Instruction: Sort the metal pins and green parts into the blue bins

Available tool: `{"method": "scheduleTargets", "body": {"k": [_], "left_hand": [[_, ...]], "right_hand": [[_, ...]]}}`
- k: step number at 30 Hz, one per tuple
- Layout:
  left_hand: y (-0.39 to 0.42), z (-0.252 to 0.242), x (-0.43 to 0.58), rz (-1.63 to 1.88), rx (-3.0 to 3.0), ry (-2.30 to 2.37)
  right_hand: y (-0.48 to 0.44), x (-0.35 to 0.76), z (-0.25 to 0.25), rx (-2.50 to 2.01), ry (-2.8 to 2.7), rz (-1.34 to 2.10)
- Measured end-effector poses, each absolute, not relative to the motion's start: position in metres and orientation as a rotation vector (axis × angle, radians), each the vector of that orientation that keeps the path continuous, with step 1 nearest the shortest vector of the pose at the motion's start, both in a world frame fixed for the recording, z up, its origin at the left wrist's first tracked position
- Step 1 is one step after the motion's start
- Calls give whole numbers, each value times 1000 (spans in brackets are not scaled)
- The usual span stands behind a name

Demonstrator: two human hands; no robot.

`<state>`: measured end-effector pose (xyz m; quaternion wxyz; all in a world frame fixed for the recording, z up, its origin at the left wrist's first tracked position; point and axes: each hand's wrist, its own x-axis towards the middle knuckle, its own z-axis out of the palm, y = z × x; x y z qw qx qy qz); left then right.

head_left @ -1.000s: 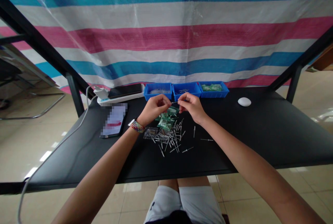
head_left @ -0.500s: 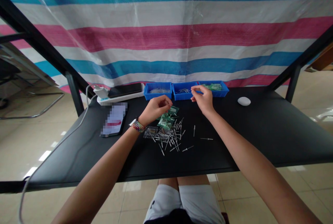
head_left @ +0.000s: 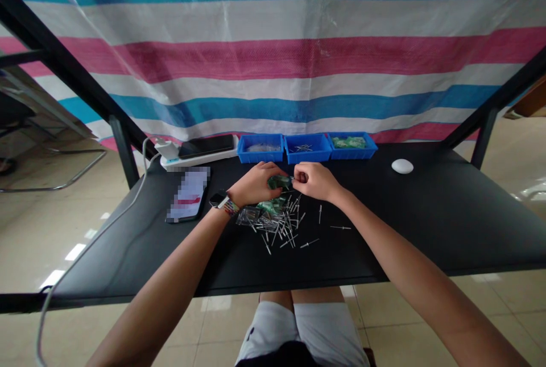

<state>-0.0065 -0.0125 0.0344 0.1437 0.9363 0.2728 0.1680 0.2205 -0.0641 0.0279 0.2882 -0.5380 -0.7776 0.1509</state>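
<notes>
My left hand [head_left: 256,184] is closed around a small green plastic packet [head_left: 279,182] above the pile. Right beside it, my right hand [head_left: 316,181] is in a pinch at the packet's right end; what sits between its fingertips is too small to make out. Below both hands lies a heap of silver pop rivets [head_left: 281,227], with another green packet [head_left: 272,206] at its upper edge. A clear packet [head_left: 248,216] rests at the heap's left. Single rivets [head_left: 340,227] lie apart on the right.
Three blue bins [head_left: 307,156] line the back of the black table [head_left: 426,219]: clear bags left, rivets middle, green packets right. A power strip [head_left: 200,159] carrying a dark phone [head_left: 207,146], another phone [head_left: 189,195] and a white mouse [head_left: 402,166] are also there.
My right hand has come down from the middle bin to beside my left hand. My left hand has taken hold of a green packet and lifted it from the heap.
</notes>
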Motion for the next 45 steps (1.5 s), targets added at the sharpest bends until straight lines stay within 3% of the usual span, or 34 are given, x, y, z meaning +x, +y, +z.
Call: {"method": "scheduleTargets", "body": {"k": [22, 34, 45], "left_hand": [[-14, 38, -7, 580, 2540, 1059], [-17, 42, -5, 550, 2576, 1017], [-22, 49, -1, 814, 2423, 898]], "right_hand": [[-56, 227, 13, -1376, -2218, 370], [-44, 246, 13, -1096, -1838, 879], [-47, 228, 14, -1042, -1555, 996]]}}
